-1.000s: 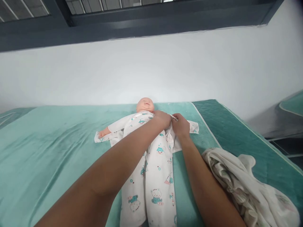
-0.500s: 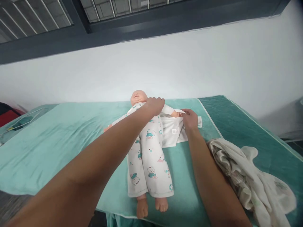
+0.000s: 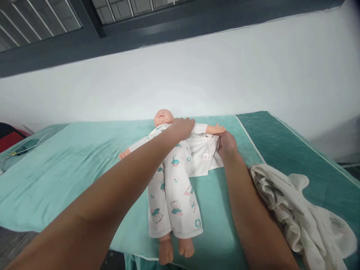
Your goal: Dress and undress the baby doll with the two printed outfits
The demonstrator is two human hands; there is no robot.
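A baby doll lies on its back, dressed in white clothes printed with teal animals and houses. My left hand is curled over its upper chest and shoulder at the image right; the fingertips are partly hidden. On that side the doll's arm stretches outward, bare from the forearm on. Just below the doll's hand, my right hand is closed at the edge of a white baby shirt, whose open panel is spread flat beside the doll with a small label showing. The right fingertips are mostly hidden.
A light teal sheet covers the table, with a darker green cloth at right. A crumpled white cloth lies beside my right forearm. Behind stands a white wall. A red and black item is at far left.
The doll's arm at the image right now reaches further out, its forearm and hand more exposed. My right hand has moved slightly down, below the doll's hand. My left hand stays at the shoulder.
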